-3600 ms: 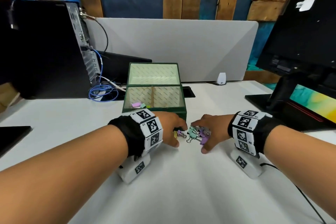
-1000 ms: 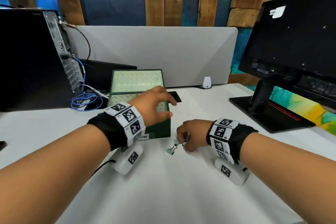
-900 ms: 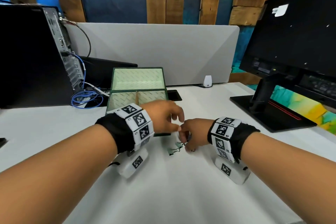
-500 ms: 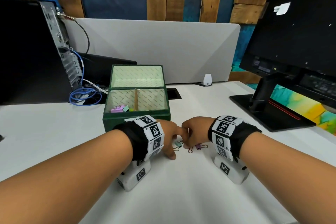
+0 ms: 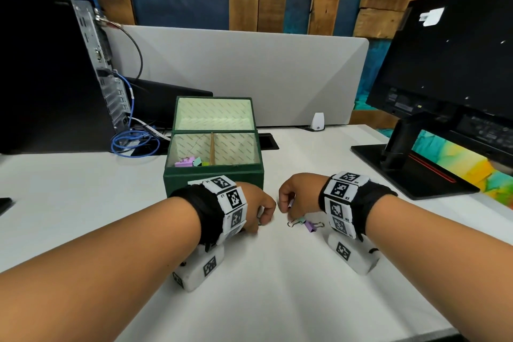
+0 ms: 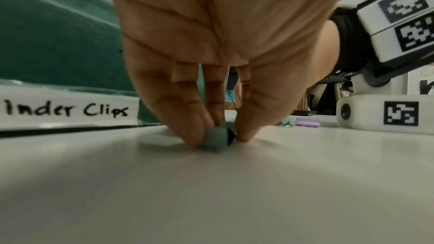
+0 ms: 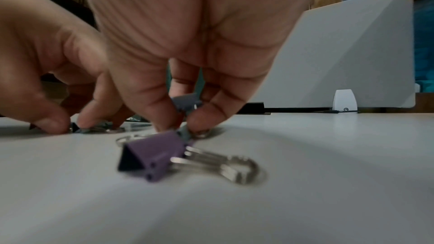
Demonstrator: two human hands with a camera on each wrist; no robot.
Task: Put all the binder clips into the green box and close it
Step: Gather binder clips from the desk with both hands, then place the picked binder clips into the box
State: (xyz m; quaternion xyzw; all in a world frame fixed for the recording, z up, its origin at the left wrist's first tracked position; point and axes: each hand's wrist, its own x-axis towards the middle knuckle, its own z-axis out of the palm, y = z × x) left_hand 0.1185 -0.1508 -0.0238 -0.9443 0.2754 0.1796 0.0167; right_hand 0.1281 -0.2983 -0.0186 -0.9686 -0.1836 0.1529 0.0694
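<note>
The green box stands open on the white table, its lid upright behind it. Several pastel binder clips lie in its left compartment. In front of the box, my left hand pinches a grey-green binder clip against the table between thumb and fingers. My right hand is close beside it. It holds a grey-blue clip in its curled fingers, and its tips touch a teal clip. A purple clip lies loose just under the right wrist.
A computer tower with blue cables stands at the back left. A monitor on a black stand is at the right. A grey divider panel closes off the back. The box front carries a white handwritten label.
The left hand came back from over the box to the clips on the table. The two hands, touching half a second ago, have drawn slightly apart, each pinching a clip.
</note>
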